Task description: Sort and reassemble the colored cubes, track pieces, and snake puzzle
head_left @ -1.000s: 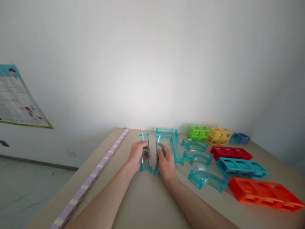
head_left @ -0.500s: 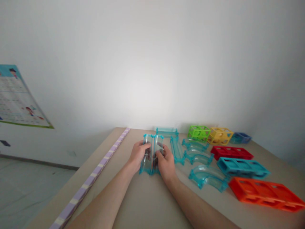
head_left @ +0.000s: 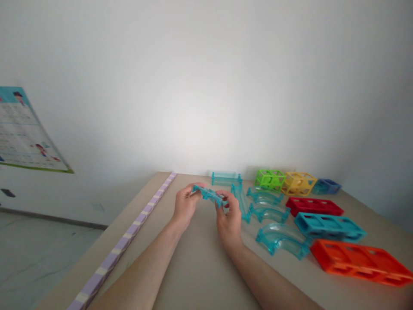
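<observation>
Above the table, my left hand (head_left: 186,206) grips the left side of a pair of clear blue straight track pieces (head_left: 209,194), fingers closed round its edge. Holding the pair's right side is my right hand (head_left: 228,215), with the thumb below and the fingers on top. The pieces sit edge to edge and are seen nearly end-on, so their length is mostly hidden. I cannot tell whether they are locked together. Just past my right hand lies another straight track piece (head_left: 239,198), and one more blue track piece (head_left: 226,178) rests by the wall.
Several curved blue track pieces (head_left: 284,240) lie to the right. Beyond them are red (head_left: 314,206), teal (head_left: 329,226) and orange (head_left: 359,261) block frames. Green (head_left: 269,179), yellow (head_left: 298,183) and dark blue (head_left: 329,186) frames stand at the back. A purple striped strip (head_left: 129,237) runs along the left.
The two joined-side-by-side track pieces have been tilted from standing with their channels facing me to lying nearly end-on. Both hands have turned with them and still hold them.
</observation>
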Demonstrator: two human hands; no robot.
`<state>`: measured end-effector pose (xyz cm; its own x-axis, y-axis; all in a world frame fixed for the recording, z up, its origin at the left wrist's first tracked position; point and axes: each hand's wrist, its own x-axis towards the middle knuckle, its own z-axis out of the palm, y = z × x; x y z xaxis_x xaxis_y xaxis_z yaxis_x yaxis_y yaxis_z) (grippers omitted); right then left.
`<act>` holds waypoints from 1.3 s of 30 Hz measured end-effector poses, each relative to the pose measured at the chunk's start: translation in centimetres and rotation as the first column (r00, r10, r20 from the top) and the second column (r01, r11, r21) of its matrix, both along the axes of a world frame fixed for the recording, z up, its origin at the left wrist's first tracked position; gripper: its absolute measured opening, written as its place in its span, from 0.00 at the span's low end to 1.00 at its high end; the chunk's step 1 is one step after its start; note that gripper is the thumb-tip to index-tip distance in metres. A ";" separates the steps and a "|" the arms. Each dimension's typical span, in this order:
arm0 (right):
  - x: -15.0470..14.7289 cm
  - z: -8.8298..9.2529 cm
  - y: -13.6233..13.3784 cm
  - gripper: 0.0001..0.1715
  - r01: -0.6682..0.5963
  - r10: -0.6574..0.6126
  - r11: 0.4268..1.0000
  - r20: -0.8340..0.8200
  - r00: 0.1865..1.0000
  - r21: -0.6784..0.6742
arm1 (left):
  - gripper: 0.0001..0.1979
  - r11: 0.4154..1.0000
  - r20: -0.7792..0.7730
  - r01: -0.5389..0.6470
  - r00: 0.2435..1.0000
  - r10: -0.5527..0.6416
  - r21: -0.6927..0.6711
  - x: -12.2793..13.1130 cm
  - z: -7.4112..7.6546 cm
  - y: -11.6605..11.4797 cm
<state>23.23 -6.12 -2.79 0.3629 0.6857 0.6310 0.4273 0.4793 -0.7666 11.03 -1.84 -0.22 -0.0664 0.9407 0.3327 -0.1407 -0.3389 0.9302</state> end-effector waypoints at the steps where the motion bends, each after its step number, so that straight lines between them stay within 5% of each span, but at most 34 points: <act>1: 0.1 -0.1 0.1 0.17 0.009 -0.009 1.000 0.021 1.000 0.002 | 0.09 1.000 -0.029 -0.009 1.000 0.009 0.014 -0.1 -0.3 0.3; 9: 0.1 -1.6 1.0 0.36 -0.047 0.050 0.993 0.027 0.998 -0.104 | 0.29 0.997 -0.288 -0.021 0.957 0.041 0.073 -1.2 -1.9 1.5; 16: -0.3 -0.3 -0.5 0.29 0.001 0.073 0.968 0.288 0.955 -0.250 | 0.28 0.995 -0.581 0.058 0.814 -0.001 0.079 -1.3 -2.4 0.8; 22: -1.0 1.3 -1.8 0.26 0.177 0.038 0.941 0.611 0.791 -0.288 | 0.23 0.986 -0.804 0.146 0.594 -0.019 0.084 -1.1 -1.6 -0.3; 35: -1.3 2.4 -2.8 0.22 0.283 0.018 0.908 0.702 0.712 -0.310 | 0.24 0.974 -0.808 0.205 0.588 -0.040 0.101 -0.9 -1.3 -0.7; 39: -1.5 2.5 -3.0 0.23 0.265 0.004 0.928 0.718 0.696 -0.262 | 0.26 0.986 -0.784 0.080 0.618 0.066 0.146 -0.8 -1.2 -0.4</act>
